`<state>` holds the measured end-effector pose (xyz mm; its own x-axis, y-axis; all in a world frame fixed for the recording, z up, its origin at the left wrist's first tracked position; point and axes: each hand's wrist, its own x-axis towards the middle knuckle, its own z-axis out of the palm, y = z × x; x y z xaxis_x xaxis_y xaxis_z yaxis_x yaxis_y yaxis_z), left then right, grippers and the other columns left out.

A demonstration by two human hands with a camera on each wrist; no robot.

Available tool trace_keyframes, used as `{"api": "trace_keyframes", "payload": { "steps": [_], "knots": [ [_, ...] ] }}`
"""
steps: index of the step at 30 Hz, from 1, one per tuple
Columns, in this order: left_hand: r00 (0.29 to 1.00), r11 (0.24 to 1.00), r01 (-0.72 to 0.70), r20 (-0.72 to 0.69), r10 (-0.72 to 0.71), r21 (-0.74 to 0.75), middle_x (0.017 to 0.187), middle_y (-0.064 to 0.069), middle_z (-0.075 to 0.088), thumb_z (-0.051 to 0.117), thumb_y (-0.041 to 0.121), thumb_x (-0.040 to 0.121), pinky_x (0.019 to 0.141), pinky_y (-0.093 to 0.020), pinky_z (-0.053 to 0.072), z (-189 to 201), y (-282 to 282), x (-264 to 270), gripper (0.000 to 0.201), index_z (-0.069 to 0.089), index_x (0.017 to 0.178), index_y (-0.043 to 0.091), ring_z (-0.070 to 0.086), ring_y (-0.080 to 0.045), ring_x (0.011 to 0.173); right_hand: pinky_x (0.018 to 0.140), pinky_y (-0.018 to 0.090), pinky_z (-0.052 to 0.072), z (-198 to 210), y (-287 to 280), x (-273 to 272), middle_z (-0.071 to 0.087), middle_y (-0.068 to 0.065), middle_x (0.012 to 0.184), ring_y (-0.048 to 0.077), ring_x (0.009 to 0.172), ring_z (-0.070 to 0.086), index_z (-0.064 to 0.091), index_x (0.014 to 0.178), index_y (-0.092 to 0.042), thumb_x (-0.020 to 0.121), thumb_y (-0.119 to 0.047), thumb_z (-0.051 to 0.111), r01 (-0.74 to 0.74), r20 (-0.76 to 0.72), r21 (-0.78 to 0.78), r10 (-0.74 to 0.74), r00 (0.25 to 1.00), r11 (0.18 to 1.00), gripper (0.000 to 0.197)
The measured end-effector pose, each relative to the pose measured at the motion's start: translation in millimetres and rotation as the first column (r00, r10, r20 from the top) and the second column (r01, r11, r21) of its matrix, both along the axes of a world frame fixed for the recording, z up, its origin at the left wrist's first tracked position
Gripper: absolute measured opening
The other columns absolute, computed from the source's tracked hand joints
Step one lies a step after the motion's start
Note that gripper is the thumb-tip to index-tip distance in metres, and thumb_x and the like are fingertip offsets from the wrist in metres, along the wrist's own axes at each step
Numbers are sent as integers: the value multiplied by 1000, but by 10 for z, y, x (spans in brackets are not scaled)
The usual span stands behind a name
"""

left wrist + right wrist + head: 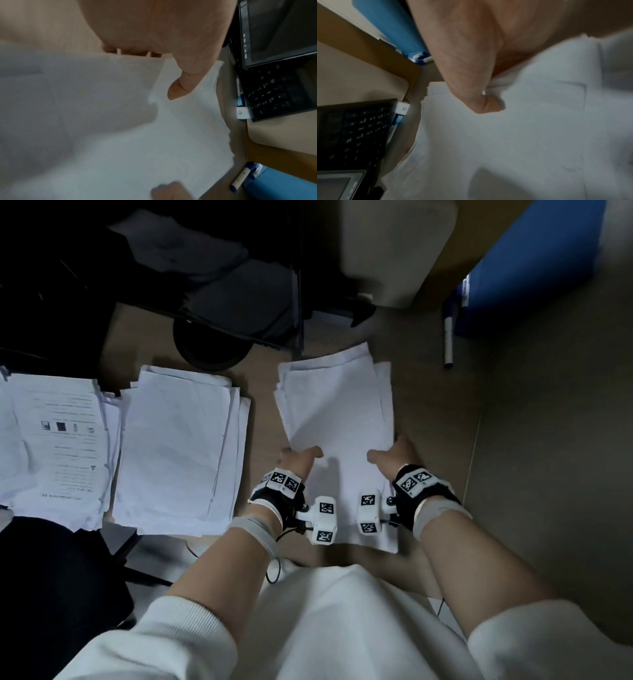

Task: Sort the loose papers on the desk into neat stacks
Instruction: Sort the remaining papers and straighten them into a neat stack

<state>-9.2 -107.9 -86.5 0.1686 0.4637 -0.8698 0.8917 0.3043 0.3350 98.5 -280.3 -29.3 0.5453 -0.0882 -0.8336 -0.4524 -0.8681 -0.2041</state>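
Note:
A bundle of blank white papers lies on the desk in front of me. My left hand grips its left edge, thumb on top and fingers under the sheets. My right hand grips the right edge the same way, thumb pressed on the top sheet. The bundle's far edges are uneven. A second white stack lies to the left, and a printed stack lies at the far left.
A black laptop stands behind the papers beside a round black base. A marker and a blue folder lie at the back right. A black chair is at my lower left.

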Motion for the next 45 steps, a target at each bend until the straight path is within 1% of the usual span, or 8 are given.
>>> {"api": "trace_keyframes", "payload": {
  "steps": [6, 11, 15, 20, 26, 30, 37, 45],
  "knots": [
    [991, 991, 126, 54, -124, -49, 103, -16, 63, 76, 20, 67, 74, -37, 51, 748, 1, -17, 63, 57, 120, -7, 62, -33, 92, 76, 42, 56, -425, -413, -348, 67, 7, 93, 30, 79, 64, 59, 92, -14, 59, -24, 54, 164, -2, 23, -164, 986, 986, 34],
    [937, 985, 154, 306, -169, 73, 86, -7, 61, 69, 3, 82, 63, -28, 40, 1319, 33, -17, 13, 66, 93, -1, 56, -23, 82, 72, 32, 48, 552, -168, -504, 60, 11, 85, 26, 79, 57, 59, 81, -5, 77, 1, 58, 391, 301, 239, -451, 840, 889, 8],
    [757, 992, -22, 651, -64, 123, 73, 2, 63, 63, -15, 76, 56, -12, 46, 1910, 79, 33, 25, 65, 72, 10, 59, -15, 69, 52, 19, 43, 1121, 70, -588, 52, -1, 62, 20, 61, 52, 56, 64, -10, 78, 0, 64, 417, 420, 481, -621, 662, 771, 19],
    [577, 984, -15, 805, -137, 178, 72, 1, 63, 62, -18, 76, 56, -12, 47, 2213, 278, -26, 22, 63, 82, 4, 59, 3, 57, 67, 27, 49, 1464, 233, -731, 66, -3, 71, 12, 65, 61, 66, 76, -6, 70, -3, 71, 379, 418, 675, -751, 512, 634, 9],
    [694, 932, 165, 633, -342, 323, 74, -1, 61, 73, 2, 67, 69, -34, 50, 1862, 440, -212, 25, 62, 89, -1, 58, -14, 65, 63, 21, 50, 1385, 235, -864, 66, 5, 92, 18, 77, 63, 59, 111, -2, 73, 5, 69, 312, 389, 607, -615, 686, 731, 40],
    [757, 931, 140, 570, -320, 337, 94, -7, 67, 74, 2, 64, 71, -31, 51, 1816, 391, -181, 41, 66, 104, -1, 65, -25, 85, 44, 11, 39, 1266, 220, -757, 64, 6, 84, 16, 65, 57, 68, 98, 0, 79, 2, 69, 234, 376, 514, -462, 803, 825, 20],
    [839, 949, 96, 489, -239, 300, 92, -8, 65, 76, 9, 83, 68, -27, 46, 1805, 341, -64, 25, 66, 105, 2, 62, -26, 82, 78, 36, 54, 1067, 116, -526, 69, 7, 89, 25, 82, 65, 64, 94, -7, 79, -13, 78, 367, 183, 558, -542, 820, 744, 22],
    [815, 981, 24, 565, -130, 192, 111, -15, 71, 73, 13, 89, 90, -39, 56, 1787, 265, -445, 31, 67, 116, 1, 70, -28, 100, 92, 43, 53, 1212, 242, -427, 67, 12, 111, 28, 100, 65, 65, 107, -4, 82, -37, 75, 141, 316, 599, -395, 863, 788, 42]
  ]
}}
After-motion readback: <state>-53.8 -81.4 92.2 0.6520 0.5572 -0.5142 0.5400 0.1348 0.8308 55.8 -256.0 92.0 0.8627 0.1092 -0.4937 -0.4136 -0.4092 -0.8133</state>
